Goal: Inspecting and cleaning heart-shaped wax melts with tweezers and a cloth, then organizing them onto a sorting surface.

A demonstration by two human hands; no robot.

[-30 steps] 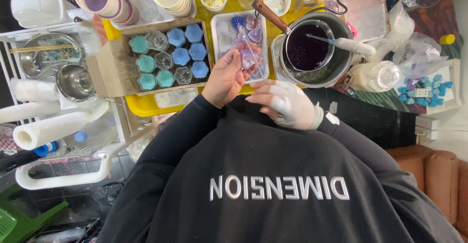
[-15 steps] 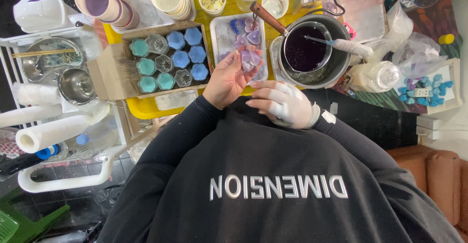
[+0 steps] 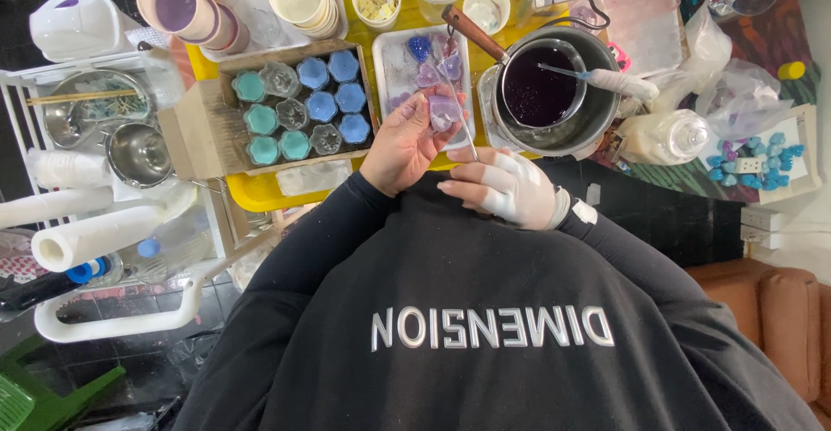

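Over 1 second little had shifted: left hand (image 3: 405, 143), just left of the dark pot (image 3: 578, 128), still gripped the pale purple moulded piece (image 3: 443, 112) in its fingers, while the white-wrapped right hand (image 3: 506, 187) pinched a thin stick (image 3: 467, 137) against it.

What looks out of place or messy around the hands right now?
Nothing spilled near the hands. The right hand looks coated white, like wax or a wrap. A white-crusted stirrer lies across the pot of dark purple liquid.
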